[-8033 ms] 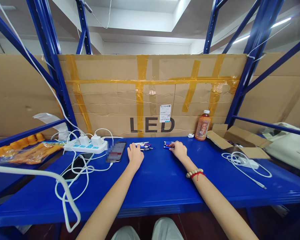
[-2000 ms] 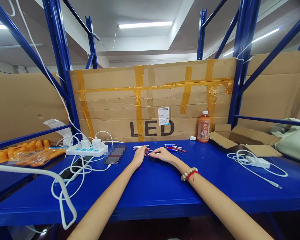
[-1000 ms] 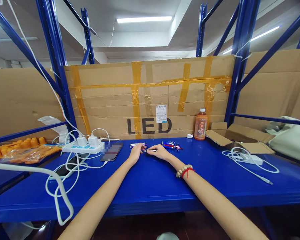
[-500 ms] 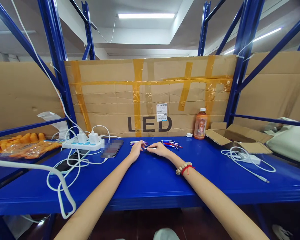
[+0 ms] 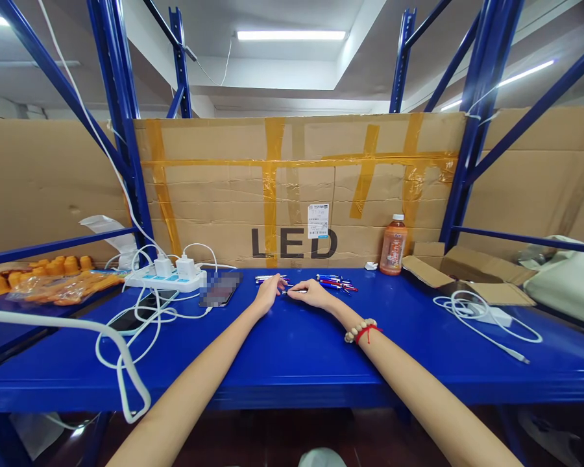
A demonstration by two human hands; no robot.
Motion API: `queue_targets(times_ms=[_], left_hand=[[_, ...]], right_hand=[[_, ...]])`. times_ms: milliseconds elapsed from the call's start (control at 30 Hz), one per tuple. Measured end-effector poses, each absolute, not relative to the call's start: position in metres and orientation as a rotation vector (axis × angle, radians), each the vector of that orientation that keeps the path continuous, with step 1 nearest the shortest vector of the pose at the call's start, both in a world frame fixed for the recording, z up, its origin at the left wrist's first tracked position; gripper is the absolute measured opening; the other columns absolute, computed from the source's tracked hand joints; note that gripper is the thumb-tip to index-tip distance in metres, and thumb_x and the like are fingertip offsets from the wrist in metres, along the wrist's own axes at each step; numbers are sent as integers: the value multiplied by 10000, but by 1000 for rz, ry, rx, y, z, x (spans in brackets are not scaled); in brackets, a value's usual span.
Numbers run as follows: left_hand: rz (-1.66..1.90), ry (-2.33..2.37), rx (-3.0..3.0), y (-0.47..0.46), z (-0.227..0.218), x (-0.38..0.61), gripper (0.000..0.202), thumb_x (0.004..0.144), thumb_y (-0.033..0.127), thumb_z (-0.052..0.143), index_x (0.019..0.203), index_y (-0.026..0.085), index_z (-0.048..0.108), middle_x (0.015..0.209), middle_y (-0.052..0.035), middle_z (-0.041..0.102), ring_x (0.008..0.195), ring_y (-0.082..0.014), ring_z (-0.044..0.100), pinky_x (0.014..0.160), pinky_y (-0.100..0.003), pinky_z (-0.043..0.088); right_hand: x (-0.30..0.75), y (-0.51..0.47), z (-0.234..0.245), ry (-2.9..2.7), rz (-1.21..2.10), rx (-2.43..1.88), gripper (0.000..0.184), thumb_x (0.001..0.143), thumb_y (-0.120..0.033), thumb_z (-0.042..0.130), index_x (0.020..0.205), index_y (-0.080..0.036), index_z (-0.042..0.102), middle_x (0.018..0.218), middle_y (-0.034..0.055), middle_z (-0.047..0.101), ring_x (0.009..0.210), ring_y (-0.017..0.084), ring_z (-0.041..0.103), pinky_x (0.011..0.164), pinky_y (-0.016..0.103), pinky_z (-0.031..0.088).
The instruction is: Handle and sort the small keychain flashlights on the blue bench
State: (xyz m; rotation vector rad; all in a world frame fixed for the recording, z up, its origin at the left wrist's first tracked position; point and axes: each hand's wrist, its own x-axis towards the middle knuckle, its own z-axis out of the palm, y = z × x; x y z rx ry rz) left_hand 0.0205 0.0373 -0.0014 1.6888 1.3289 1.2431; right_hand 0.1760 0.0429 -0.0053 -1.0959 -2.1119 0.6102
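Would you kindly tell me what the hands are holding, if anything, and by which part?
One slim pen-like stick, shared between both hands: the left hand pinches its left end and the right hand its right end.

L hand (image 5: 267, 296) and R hand (image 5: 316, 296) are showing bare, forearms uncovered. R wrist is wearing bracelet (image 5: 355, 334) of pale beads w/ red cord (image 5: 370, 331). Light grey trouser fabric (image 5: 321, 458) is showing at btm edge.

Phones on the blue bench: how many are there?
2. One phone lies just right of the power strip; the other phone lies nearer, under white cables.
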Motion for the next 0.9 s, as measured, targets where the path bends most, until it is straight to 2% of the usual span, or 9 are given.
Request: queue_targets(times_ms=[133, 233, 667, 900], left_hand=[[1245, 1330, 1699, 39, -3, 20, 420, 787, 382, 275, 724, 136, 609, 738, -55, 614, 612, -137, 516, 597, -254, 382], [1247, 1325, 1702, 41, -5, 20, 419, 786, 380, 273, 721, 137, 609, 738, -52, 616, 607, -132, 517, 595, -250, 380], [1247, 1325, 1701, 42, -5, 20, 424, 785, 386, 274, 722, 138, 611, 727, -46, 609, 600, -135, 515, 603, -260, 386], [1246, 1313, 1715, 43, -6, 19, 414, 792, 381, 278, 716, 146, 610, 739, -48, 612, 614, -140, 518, 604, -258, 392]], right_hand=[[176, 42, -5, -2088, 591, -1111, 366, 746, -420, 486, 788, -137, 714, 729, 25, 680, 678, 154, 566, 639, 251, 414], [175, 42, -3, -2095, 601, -1093, 348, 739, -399, 491, 765, -132, 713, 697, 18, 666, 642, 138, 546, 608, 237, 398], [174, 44, -5, -2088, 608, -1110, 258, 705, -327, 554, 815, -165, 722, 834, 44, 702, 789, 200, 607, 740, 292, 444], [175, 42, -5, -2085, 644, -1087, 327, 688, -414, 586, 864, -169, 714, 888, 57, 697, 847, 219, 611, 770, 303, 447]])
